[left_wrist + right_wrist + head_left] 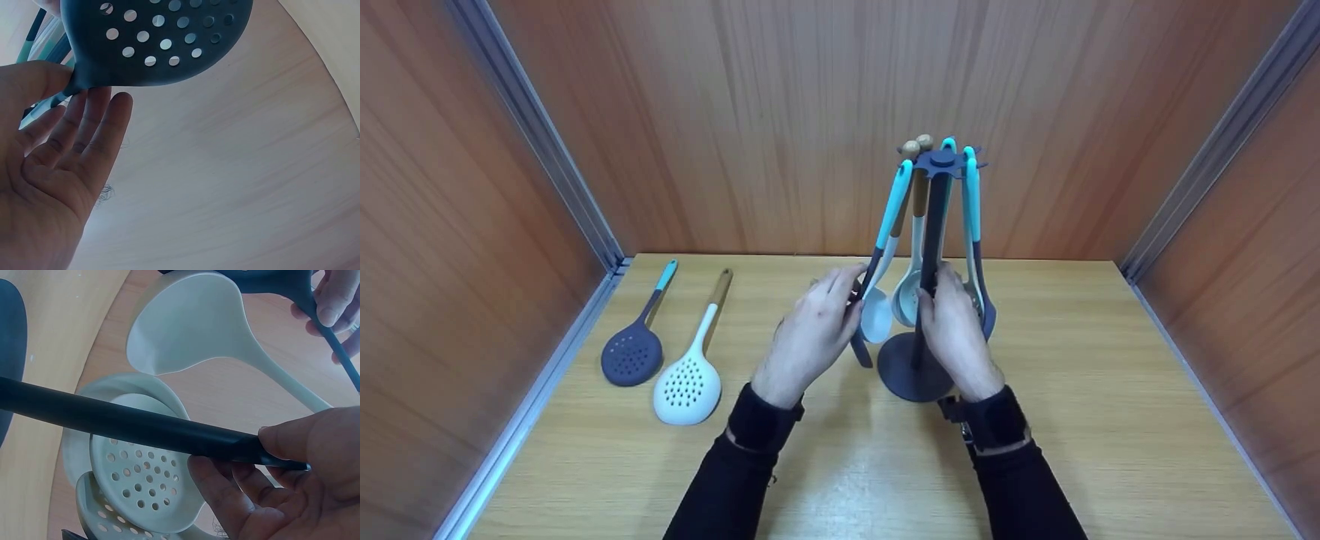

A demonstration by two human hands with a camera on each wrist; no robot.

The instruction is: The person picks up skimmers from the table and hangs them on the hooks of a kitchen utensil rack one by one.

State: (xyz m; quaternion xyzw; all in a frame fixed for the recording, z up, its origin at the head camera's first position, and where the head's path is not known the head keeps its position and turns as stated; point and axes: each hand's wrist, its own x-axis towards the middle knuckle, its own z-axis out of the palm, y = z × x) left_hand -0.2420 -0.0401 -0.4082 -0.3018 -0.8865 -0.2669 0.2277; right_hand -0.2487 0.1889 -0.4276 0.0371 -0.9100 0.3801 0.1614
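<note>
My left hand [817, 322] pinches the neck of a dark skimmer [163, 39] between thumb and fingers. Round holes pierce its head, and its turquoise handle [895, 202] leans up to the top of a dark utensil stand [936, 225]. My right hand [956, 326] grips the stand's pole [129, 424], low above the round base [896, 375]. Other utensils hang around the pole, among them a pale ladle [185, 332] and a pale skimmer [149, 467]. On the right side hangs a dark utensil with a turquoise handle [973, 202], its lower part partly behind my right hand.
To the left on the wooden table [1110, 420] lie a dark skimmer with a turquoise handle [631, 355] and a white skimmer with a brown handle [688, 390]. Wood-grained panels [780, 135] enclose the table at the back and both sides.
</note>
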